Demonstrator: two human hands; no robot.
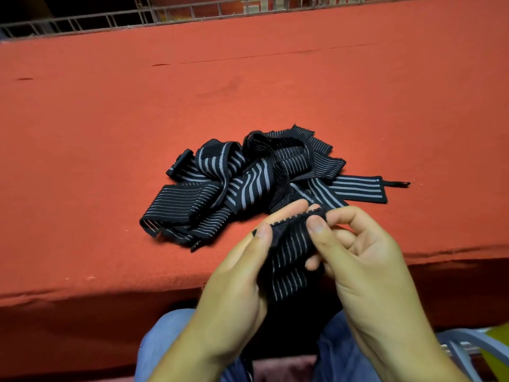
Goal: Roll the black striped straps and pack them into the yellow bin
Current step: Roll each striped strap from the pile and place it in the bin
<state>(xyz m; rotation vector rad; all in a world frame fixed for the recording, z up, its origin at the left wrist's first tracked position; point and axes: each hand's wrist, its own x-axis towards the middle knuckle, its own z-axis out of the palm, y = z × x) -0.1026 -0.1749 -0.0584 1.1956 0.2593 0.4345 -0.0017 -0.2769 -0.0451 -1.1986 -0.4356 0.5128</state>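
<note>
A tangled heap of black straps with grey stripes (pixel 248 180) lies on the red felt table (pixel 110 119), just beyond my hands. I hold one black striped strap (pixel 292 257) upright over the table's near edge; its lower length hangs down towards my lap. My left hand (pixel 237 277) pinches the strap's top left corner between thumb and fingers. My right hand (pixel 366 252) pinches the top right corner, thumb on the front. A sliver of yellow, perhaps the bin (pixel 498 343), shows at the lower right edge.
A metal railing (pixel 110 20) runs along the table's far side. A grey chair frame (pixel 465 346) stands at my right, by the yellow sliver. My knees in blue trousers (pixel 162 343) are under the table's near edge.
</note>
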